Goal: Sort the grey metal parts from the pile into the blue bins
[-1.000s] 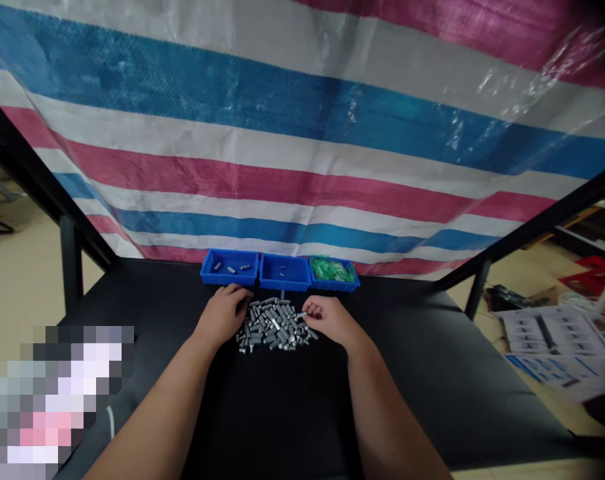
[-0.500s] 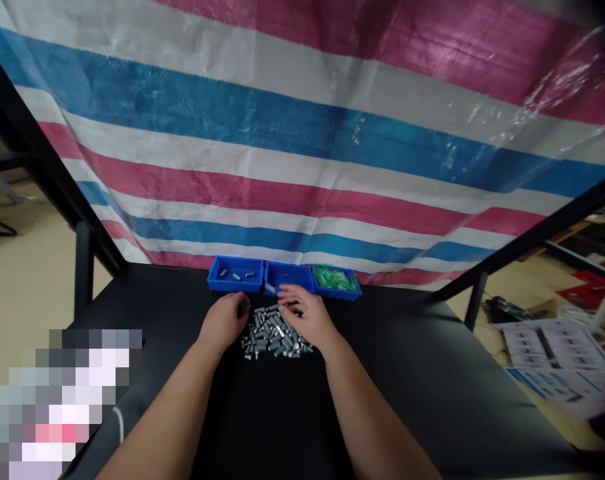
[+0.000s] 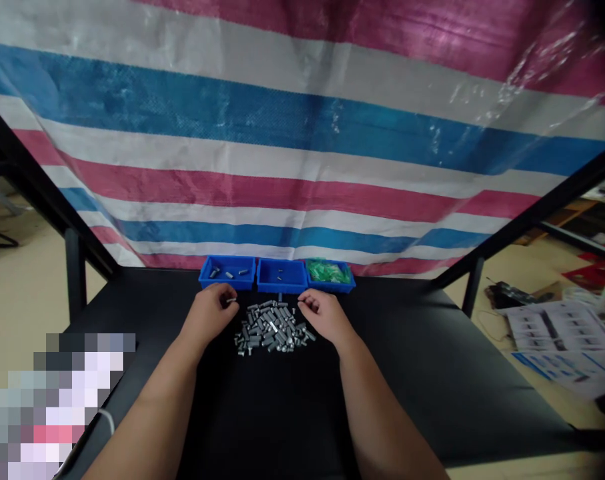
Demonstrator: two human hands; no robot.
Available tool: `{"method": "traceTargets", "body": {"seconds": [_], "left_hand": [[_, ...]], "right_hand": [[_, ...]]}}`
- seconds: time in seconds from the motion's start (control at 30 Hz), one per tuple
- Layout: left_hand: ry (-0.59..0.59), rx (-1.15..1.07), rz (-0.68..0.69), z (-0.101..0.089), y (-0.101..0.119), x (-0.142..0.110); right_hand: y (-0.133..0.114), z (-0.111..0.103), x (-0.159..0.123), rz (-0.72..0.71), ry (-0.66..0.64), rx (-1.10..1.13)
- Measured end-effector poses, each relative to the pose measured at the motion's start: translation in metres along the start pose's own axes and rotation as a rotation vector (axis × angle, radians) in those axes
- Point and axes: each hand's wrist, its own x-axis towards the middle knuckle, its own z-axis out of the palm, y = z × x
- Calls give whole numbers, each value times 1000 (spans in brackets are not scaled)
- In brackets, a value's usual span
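Just left of the heap of grey steel bolts (image 3: 272,328), the left hand (image 3: 211,315) is half closed, its fingertips seeming to pinch one small bolt (image 3: 231,301). The right hand (image 3: 323,315), just right of the heap, is loosely curled; whether it holds anything cannot be told. A row of blue plastic bins (image 3: 227,272) stands beyond the heap, the rightmost holding green pieces (image 3: 327,271).

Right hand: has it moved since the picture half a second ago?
Yes. The right hand has moved rightward, off the top of the pile of grey metal bolts, and now rests beside the pile's right edge, further right of the middle blue bin.
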Motion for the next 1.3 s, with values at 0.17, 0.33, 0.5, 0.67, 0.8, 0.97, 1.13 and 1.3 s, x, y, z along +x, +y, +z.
{"method": "traceTargets", "body": {"seconds": [0.17,0.33,0.5,0.67,0.8,0.97,1.13,1.3], "left_hand": [[307,-39,-20,-2,-3,15],[305,50,33,-2,-3,10],[236,127,16,3,-7,3],[129,98,-12,11,-12,0],[9,59,34,11,-7,-3],[-132,21,98,12,-1,-6],[-203,19,103,14,1,-6],[-221,15,92,16,1,-6]], "right_hand": [[17,-4,-1,37,-72,-88],[19,4,-1,4,-159,-157],[18,4,-1,40,-223,-193],[8,7,4,-6,-39,-3],[-3,11,8,-22,198,229],[-5,6,-1,0,-101,18],[-1,7,-6,22,-247,-78],[-6,9,1,-10,-188,-56]]}}
